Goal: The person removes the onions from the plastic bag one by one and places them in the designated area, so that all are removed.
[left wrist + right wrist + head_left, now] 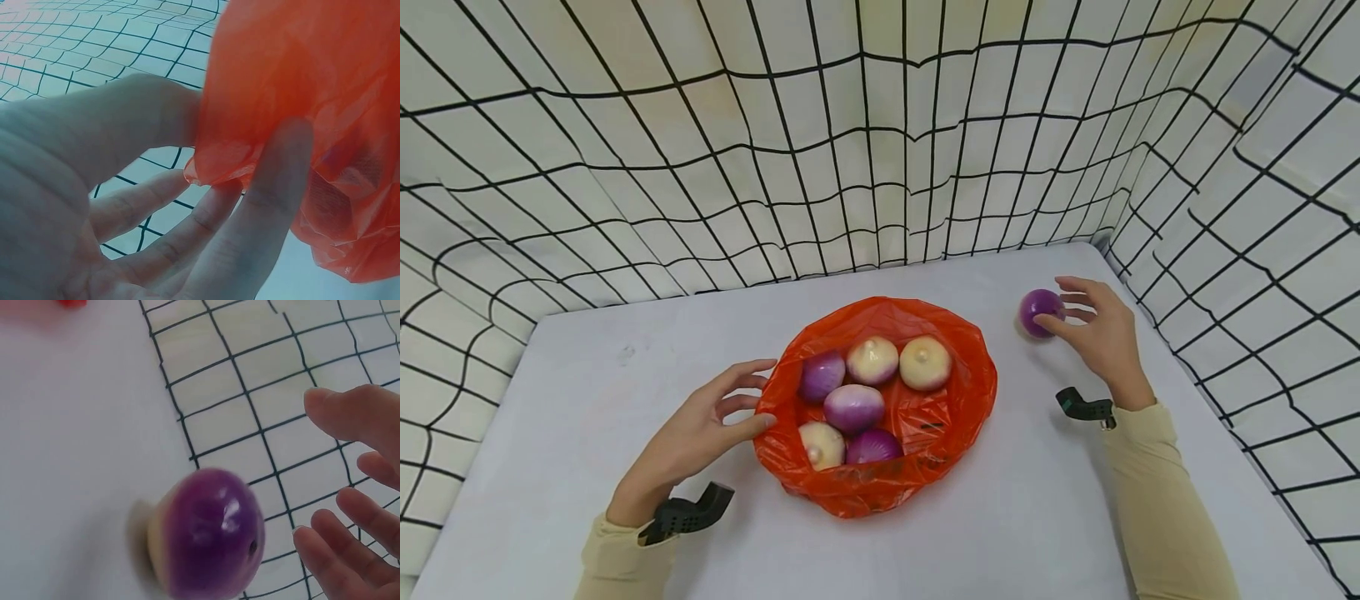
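Note:
In the head view a red plastic bag [951,425], its mouth spread wide, lies on the white table with several purple-and-white onions [853,408] inside. At its left side my left hand [711,412] holds the rim. The left wrist view shows the rim of the red bag [250,81] between that hand's thumb and fingers. To the bag's right, on the table, sits a single purple onion [1039,310]. My right hand [1097,329] is beside it, thumb and fingers spread. In the right wrist view a gap separates the fingers from the purple onion [212,534].
A black wire grid [910,125] stands along the table's back edge, and another grid panel [1262,267] along the right side. The white tabletop [1015,517] extends round the bag. Dark camera mounts [688,512] sit on both wrists.

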{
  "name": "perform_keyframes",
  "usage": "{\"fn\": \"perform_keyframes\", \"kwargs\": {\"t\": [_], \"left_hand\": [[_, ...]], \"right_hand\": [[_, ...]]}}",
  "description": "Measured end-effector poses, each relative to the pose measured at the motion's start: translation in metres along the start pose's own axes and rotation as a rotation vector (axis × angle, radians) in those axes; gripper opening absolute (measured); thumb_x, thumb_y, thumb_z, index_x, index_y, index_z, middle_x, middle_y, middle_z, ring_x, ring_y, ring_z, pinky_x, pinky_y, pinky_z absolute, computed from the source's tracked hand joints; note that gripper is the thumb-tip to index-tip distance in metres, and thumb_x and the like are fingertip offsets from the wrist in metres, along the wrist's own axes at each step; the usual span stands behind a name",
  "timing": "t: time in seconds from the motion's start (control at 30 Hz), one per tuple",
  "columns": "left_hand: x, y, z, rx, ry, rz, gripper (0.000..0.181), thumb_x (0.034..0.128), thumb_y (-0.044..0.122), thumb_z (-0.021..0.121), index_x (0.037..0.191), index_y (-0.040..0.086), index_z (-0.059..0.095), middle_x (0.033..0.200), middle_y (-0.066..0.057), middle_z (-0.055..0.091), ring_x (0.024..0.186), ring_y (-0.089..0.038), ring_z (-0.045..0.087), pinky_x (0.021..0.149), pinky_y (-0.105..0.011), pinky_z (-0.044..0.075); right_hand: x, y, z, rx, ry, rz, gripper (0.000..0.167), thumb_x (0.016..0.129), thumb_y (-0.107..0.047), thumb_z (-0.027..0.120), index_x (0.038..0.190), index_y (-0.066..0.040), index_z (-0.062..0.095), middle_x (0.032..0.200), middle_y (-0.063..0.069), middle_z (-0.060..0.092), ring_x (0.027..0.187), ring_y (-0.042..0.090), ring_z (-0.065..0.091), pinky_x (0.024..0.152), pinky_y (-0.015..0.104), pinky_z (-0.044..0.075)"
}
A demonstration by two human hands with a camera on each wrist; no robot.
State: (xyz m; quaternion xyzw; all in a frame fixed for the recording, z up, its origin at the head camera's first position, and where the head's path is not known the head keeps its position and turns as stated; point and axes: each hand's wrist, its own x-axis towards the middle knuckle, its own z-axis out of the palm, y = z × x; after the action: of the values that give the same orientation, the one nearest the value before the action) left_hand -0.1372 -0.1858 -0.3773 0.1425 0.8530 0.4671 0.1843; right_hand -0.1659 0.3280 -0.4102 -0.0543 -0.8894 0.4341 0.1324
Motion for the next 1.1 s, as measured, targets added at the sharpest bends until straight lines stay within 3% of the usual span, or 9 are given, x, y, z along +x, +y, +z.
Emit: {"fn": "perform_keyframes", "kwargs": {"t": [0.13,0.27,0.43,0.53,0.67,0.73,0.9,1.1], "left_hand": [[0.001,-0.001,-0.001,0.005,0.003,0.006,0.066,0.0969,0.029,0.074,0.155,0.022,0.043,0.146,-0.019,0.053,0.127,-0.04,0.063,0.085,-0.032,0.065],[0.003,-0.002,-0.001,0.001,0.002,0.013,0.066,0.0966,0.029,0.074,0.155,0.022,0.043,0.146,-0.019,0.053,0.126,-0.04,0.063,0.086,-0.032,0.065],[0.004,-0.003,0.0,0.002,-0.003,0.011,0.066,0.0963,0.03,0.074,0.155,0.022,0.044,0.146,-0.018,0.053,0.127,-0.04,0.063,0.087,-0.033,0.065],[0.003,-0.002,0.0,0.007,0.0,0.004,0.067,0.0961,0.031,0.074,0.154,0.022,0.044,0.147,-0.018,0.053,0.127,-0.04,0.063,0.087,-0.035,0.065],[0.002,-0.002,0.001,0.009,0.001,0.002,0.067,0.096,0.032,0.075,0.154,0.023,0.044,0.147,-0.018,0.053,0.127,-0.04,0.063,0.088,-0.036,0.065],[0.002,-0.002,0.001,0.01,0.002,0.006,0.066,0.096,0.032,0.075,0.154,0.023,0.044,0.147,-0.018,0.053,0.127,-0.04,0.063,0.088,-0.036,0.065],[0.002,-0.003,0.002,-0.005,-0.003,0.021,0.065,0.0963,0.03,0.074,0.154,0.022,0.045,0.146,-0.018,0.054,0.127,-0.04,0.063,0.087,-0.034,0.065],[0.002,-0.002,0.002,0.0,0.0,0.028,0.065,0.096,0.029,0.075,0.153,0.021,0.045,0.147,-0.018,0.053,0.127,-0.04,0.063,0.087,-0.035,0.065]], "right_hand": [[-0.002,-0.014,0.003,0.019,-0.002,-0.066,0.063,0.087,-0.026,0.085,0.142,-0.011,0.06,0.14,0.013,0.061,0.126,0.031,0.063,0.102,0.021,0.055],[-0.007,-0.03,0.007,0.042,-0.005,-0.153,0.058,0.087,-0.019,0.085,0.14,-0.012,0.062,0.135,0.011,0.064,0.12,0.03,0.066,0.102,0.029,0.055],[-0.013,-0.042,0.015,0.087,-0.016,-0.264,0.059,0.082,-0.009,0.087,0.136,-0.012,0.064,0.122,0.012,0.066,0.105,0.009,0.069,0.096,0.015,0.056],[-0.017,-0.049,0.019,0.091,-0.03,-0.31,0.061,0.08,-0.008,0.089,0.135,-0.011,0.065,0.12,0.011,0.067,0.101,0.006,0.068,0.094,0.009,0.054],[-0.024,-0.059,0.023,0.061,-0.051,-0.331,0.06,0.079,-0.011,0.09,0.135,-0.014,0.066,0.123,0.009,0.069,0.105,0.022,0.072,0.096,0.018,0.058],[-0.027,-0.063,0.026,0.046,-0.065,-0.34,0.06,0.079,-0.011,0.09,0.134,-0.016,0.067,0.123,0.007,0.069,0.106,0.027,0.073,0.097,0.029,0.06],[-0.034,-0.072,0.039,0.068,-0.139,-0.411,0.061,0.079,-0.008,0.09,0.134,-0.011,0.066,0.126,0.009,0.069,0.111,0.028,0.071,0.097,0.046,0.059],[-0.039,-0.08,0.057,0.016,-0.217,-0.444,0.058,0.08,-0.017,0.09,0.133,-0.011,0.066,0.127,0.009,0.068,0.111,0.026,0.071,0.096,0.049,0.061]]}}
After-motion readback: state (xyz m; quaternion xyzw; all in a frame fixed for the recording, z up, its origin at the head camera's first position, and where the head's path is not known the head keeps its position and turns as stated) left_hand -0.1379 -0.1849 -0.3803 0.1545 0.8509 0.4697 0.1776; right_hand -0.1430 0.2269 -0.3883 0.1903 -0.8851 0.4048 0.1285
